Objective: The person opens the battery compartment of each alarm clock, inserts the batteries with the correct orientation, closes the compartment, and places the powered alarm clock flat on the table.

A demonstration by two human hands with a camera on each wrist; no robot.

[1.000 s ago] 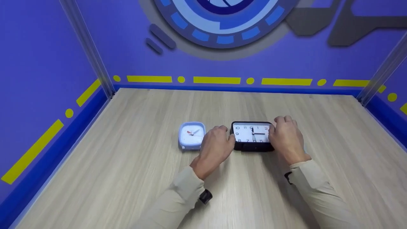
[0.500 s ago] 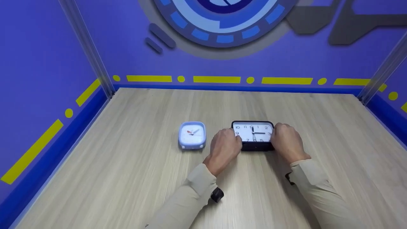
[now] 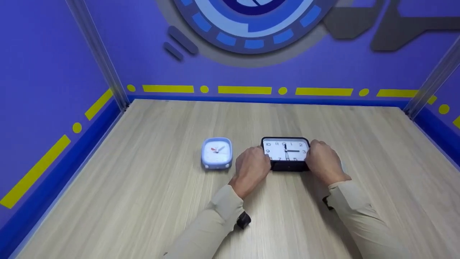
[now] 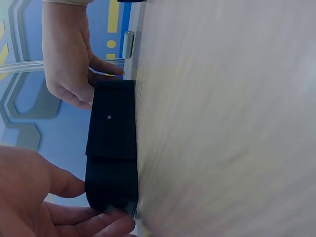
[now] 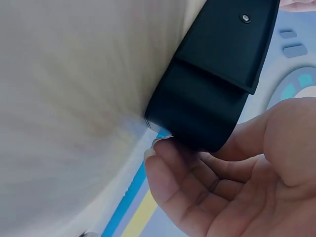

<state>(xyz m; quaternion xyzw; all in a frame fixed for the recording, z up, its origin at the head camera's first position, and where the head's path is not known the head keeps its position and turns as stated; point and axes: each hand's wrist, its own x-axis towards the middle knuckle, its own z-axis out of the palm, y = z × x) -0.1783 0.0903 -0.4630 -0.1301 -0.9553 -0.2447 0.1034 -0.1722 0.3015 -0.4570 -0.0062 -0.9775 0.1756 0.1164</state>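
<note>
Two sleeved arms reach forward and converge, the left forearm (image 3: pixel 205 230) slanting rightward, the right forearm (image 3: pixel 363 216) leftward. The left hand (image 3: pixel 251 163) and the right hand (image 3: pixel 325 160) face each other, apart, backs upward. Each grips, the left thumb (image 4: pixel 66 183) and the right thumb (image 5: pixel 244 140) both set opposite bent fingers (image 5: pixel 173 182).

Left grip (image 3: pixel 252 163) and right grip (image 3: pixel 326 162) hold the black clock (image 3: pixel 286 153), apparently resting on the table (image 3: pixel 143 180).
</note>
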